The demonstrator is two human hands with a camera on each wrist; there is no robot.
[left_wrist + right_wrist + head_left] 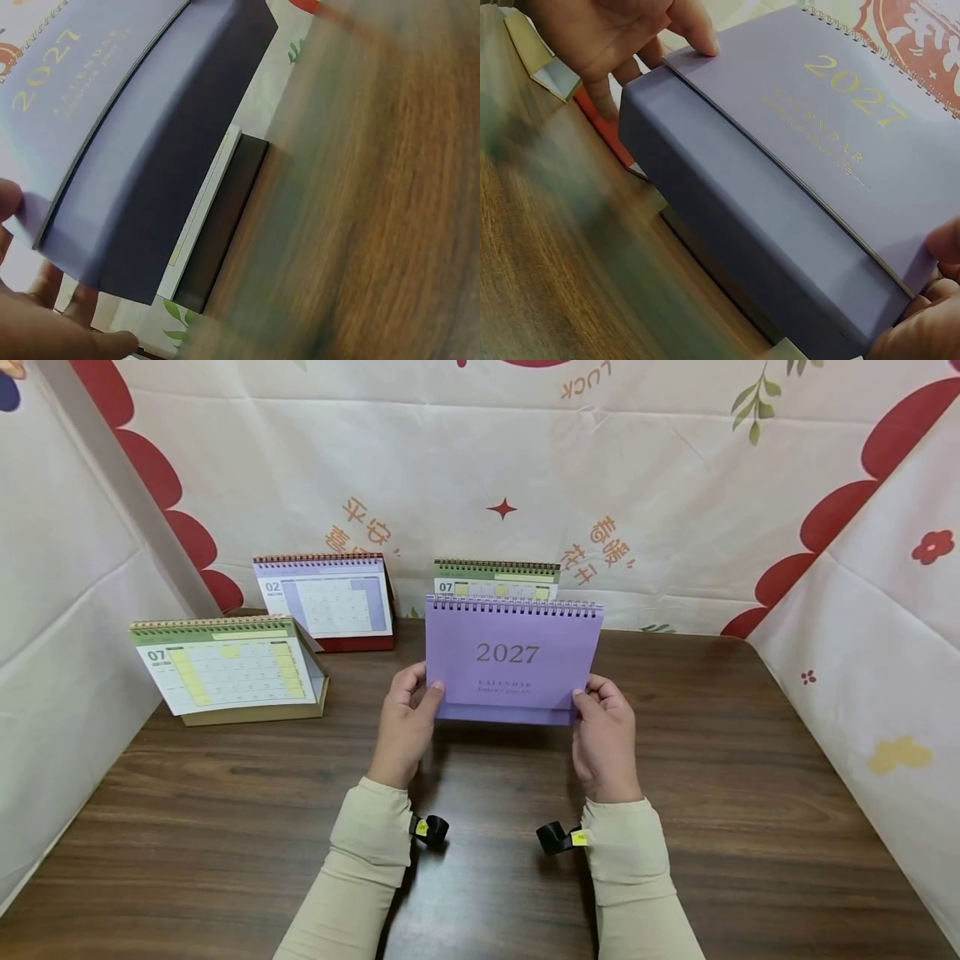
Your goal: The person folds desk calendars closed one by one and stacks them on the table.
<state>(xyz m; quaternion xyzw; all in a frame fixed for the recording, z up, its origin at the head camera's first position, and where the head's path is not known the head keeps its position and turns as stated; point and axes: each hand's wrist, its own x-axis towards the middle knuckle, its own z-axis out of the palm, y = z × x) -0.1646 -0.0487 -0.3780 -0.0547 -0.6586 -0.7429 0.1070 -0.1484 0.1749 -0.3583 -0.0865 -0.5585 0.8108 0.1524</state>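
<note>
A purple 2027 desk calendar [510,668] is held upright in front of me, its lower edge raised off the table. My left hand [405,722] grips its left lower corner, thumb on the front cover and other fingers behind. On the opposite lower corner, my right hand [606,739] pinches it the same way. The left wrist view shows the purple calendar's base [150,217] clear of the wood. Both hands also appear around the purple cover [817,127] in the right wrist view. Spiral rings run along its top.
Behind the purple calendar stands a green-topped calendar [497,578], partly hidden. To the left are a purple-and-white calendar [337,602] with a red base and another green calendar [232,664]. Printed cloth [480,468] walls the brown wooden table [750,793] at the back and sides.
</note>
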